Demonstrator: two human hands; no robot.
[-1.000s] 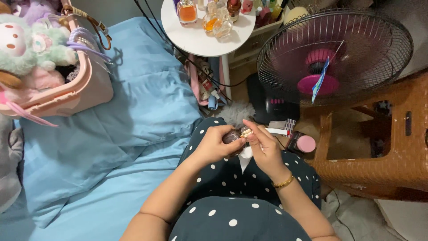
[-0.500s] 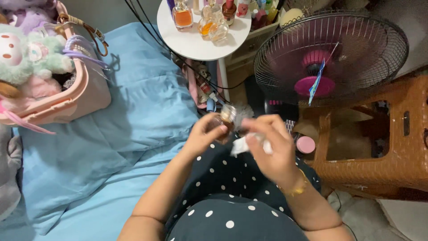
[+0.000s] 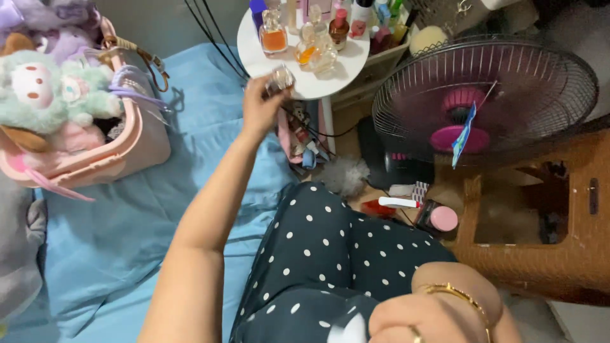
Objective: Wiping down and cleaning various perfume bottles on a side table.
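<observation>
Left hand (image 3: 259, 109): extended, grasping small clear glass bottle (image 3: 280, 79) at edge of round white tabletop (image 3: 330, 79) | right hand (image 3: 432, 317): low over polka-dot lap, fingers curled on white tissue (image 3: 346, 331) | tabletop: 3 perfume bottles (image 3: 305, 41) near held bottle.

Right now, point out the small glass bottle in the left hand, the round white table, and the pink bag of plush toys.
small glass bottle (image 3: 280, 79), head view, on its clear body above the left hand's fingers.
round white table (image 3: 305, 84), head view, on its bare front edge.
pink bag (image 3: 136, 143), head view, on its side wall.
</observation>
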